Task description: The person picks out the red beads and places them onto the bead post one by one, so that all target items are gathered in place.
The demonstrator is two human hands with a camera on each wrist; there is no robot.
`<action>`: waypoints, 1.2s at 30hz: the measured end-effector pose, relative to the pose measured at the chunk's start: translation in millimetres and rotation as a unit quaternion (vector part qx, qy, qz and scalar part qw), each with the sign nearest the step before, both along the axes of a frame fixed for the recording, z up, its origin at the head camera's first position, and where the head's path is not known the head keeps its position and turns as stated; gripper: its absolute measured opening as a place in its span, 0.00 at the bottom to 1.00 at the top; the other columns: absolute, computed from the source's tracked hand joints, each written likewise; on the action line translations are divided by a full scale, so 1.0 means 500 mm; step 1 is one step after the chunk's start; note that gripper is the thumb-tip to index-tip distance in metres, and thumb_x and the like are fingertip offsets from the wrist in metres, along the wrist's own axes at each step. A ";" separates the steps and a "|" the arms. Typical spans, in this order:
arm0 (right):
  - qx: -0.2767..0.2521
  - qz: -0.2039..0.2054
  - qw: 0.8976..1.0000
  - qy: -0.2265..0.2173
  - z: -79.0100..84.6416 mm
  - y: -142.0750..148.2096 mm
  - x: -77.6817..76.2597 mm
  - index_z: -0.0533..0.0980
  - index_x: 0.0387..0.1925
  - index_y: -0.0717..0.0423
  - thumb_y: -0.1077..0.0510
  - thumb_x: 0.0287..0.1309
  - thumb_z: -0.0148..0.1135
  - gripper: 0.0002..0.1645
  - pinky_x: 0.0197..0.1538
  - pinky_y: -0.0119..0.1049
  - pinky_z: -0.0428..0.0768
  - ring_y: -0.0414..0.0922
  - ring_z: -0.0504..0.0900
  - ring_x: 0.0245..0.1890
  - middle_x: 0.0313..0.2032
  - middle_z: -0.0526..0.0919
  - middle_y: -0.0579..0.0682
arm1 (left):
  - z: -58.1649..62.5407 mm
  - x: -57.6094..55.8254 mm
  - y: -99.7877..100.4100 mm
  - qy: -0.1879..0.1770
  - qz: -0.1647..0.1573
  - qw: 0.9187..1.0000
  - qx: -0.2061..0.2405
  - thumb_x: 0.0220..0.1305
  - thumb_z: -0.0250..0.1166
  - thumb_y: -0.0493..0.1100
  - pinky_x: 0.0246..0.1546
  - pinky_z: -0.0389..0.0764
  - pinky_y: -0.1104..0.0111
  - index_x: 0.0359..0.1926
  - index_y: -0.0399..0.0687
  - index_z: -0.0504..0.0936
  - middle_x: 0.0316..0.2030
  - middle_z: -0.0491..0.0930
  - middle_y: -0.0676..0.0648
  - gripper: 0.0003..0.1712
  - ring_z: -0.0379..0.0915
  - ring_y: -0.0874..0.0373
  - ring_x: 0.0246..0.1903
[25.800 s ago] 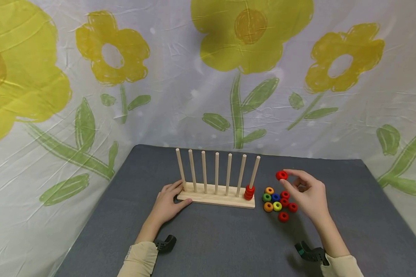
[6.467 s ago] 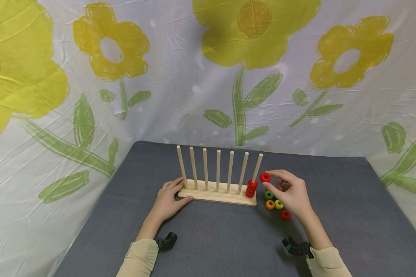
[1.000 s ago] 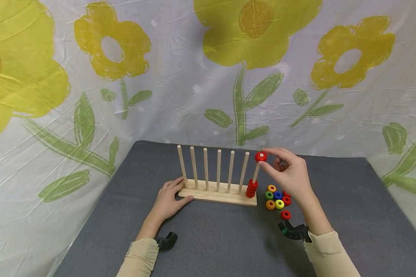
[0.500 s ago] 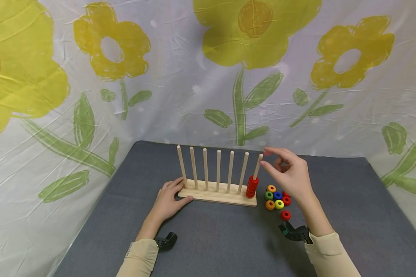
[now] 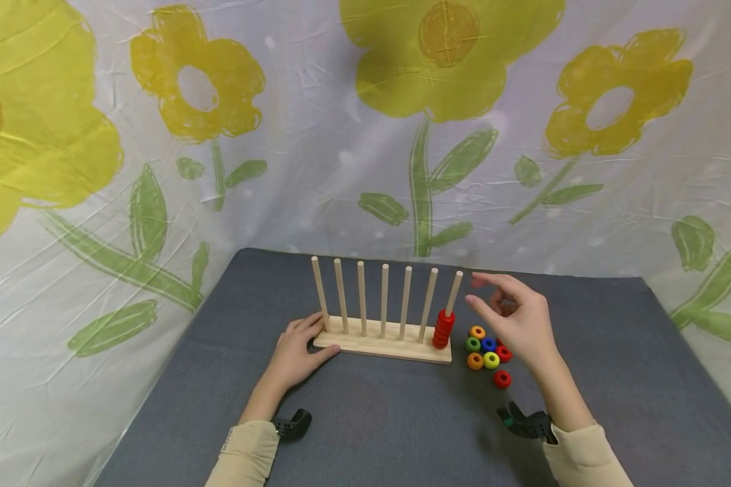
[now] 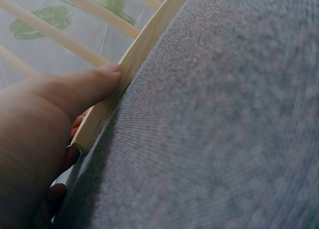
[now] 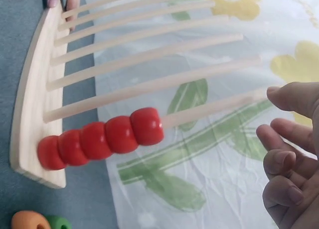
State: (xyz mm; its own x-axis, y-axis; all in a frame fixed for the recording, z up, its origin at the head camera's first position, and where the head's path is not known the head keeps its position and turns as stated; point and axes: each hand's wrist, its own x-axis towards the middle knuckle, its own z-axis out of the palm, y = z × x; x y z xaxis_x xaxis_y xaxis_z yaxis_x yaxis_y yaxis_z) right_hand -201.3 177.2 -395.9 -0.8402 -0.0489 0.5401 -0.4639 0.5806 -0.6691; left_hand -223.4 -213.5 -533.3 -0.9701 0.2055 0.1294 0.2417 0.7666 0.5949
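Observation:
A pale wooden peg board [image 5: 380, 345] with a row of upright pegs stands on the table. My left hand [image 5: 295, 355] grips its left end, thumb [image 6: 102, 82] along the front edge and fingers round the far side. On the rightmost peg [image 5: 455, 291] sits a stack of several red beads [image 7: 97, 141], reaching about halfway up. My right hand [image 5: 518, 318] hovers just right of that peg's top, thumb and forefinger parted with nothing between them. The other pegs carry no beads.
Right of the board lies a cluster of loose beads: orange [image 5: 475, 361], green [image 5: 472, 345], blue [image 5: 489, 344], yellow [image 5: 491, 360] and red [image 5: 503, 354]. Another red bead [image 5: 502, 379] lies nearer. Dark grey cloth [image 5: 365, 426] covers the table; a flowered curtain [image 5: 317, 169] hangs behind.
A red bead held at the rightmost peg's top was let go and dropped onto the stack, now one bead taller. My right hand has since moved slightly right and down. The left hand stayed put.

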 end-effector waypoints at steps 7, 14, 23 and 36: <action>-0.001 -0.003 1.000 -0.003 -0.021 0.016 0.011 0.87 0.55 0.54 0.66 0.60 0.78 0.20 0.23 0.29 0.69 0.39 0.69 0.22 0.42 0.88 0.46 | 0.003 0.001 0.000 0.000 0.001 1.000 0.003 0.68 0.74 0.57 0.71 0.61 0.35 0.76 0.40 0.73 0.78 0.66 0.40 0.43 0.61 0.36 0.74; -0.005 -0.011 1.000 -0.012 -0.032 0.023 0.024 0.88 0.54 0.54 0.66 0.60 0.78 0.19 0.22 0.29 0.68 0.40 0.68 0.22 0.34 0.83 0.46 | 0.002 0.001 0.000 -0.005 0.000 1.000 0.002 0.69 0.74 0.57 0.72 0.61 0.35 0.76 0.40 0.72 0.79 0.65 0.41 0.43 0.60 0.37 0.75; 0.006 -0.016 1.000 -0.023 -0.059 0.042 0.035 0.87 0.54 0.56 0.65 0.60 0.78 0.20 0.21 0.31 0.67 0.38 0.68 0.22 0.38 0.86 0.48 | 0.002 0.001 0.001 0.001 -0.001 1.000 -0.001 0.69 0.74 0.56 0.71 0.61 0.34 0.76 0.39 0.73 0.78 0.66 0.40 0.43 0.60 0.37 0.74; 0.019 -0.026 0.999 -0.040 -0.094 0.065 0.053 0.88 0.53 0.56 0.66 0.60 0.78 0.19 0.23 0.30 0.69 0.38 0.69 0.22 0.25 0.78 0.44 | 0.000 0.000 0.001 0.000 0.001 1.000 0.002 0.68 0.74 0.56 0.71 0.62 0.35 0.76 0.40 0.73 0.78 0.66 0.40 0.43 0.60 0.37 0.74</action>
